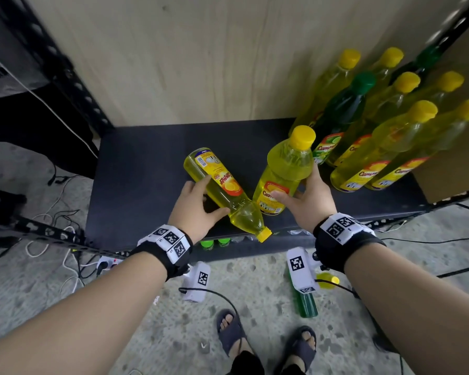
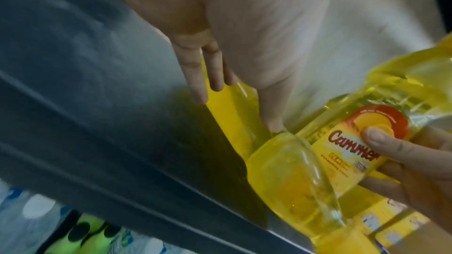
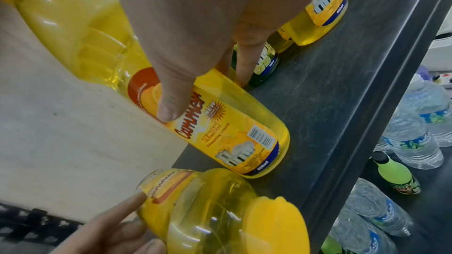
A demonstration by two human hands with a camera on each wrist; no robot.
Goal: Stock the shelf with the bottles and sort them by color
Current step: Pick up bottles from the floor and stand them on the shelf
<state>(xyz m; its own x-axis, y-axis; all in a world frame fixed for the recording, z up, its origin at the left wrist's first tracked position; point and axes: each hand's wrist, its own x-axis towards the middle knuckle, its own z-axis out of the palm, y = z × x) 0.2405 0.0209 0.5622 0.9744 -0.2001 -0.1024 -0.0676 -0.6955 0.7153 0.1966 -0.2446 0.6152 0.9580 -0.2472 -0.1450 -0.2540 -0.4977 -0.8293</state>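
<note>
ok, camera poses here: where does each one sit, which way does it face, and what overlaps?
Head: worn on the head, facing down and forward at the dark shelf board; both forearms, left hand, right hand and sandalled feet show.
Left wrist: looks along the left fingers at the lying yellow plastic bottle; the right thumb shows too.
Right wrist: looks along the right thumb at the upright yellow plastic bottle; left fingers show.
Shared: all three views show both yellow bottles.
</note>
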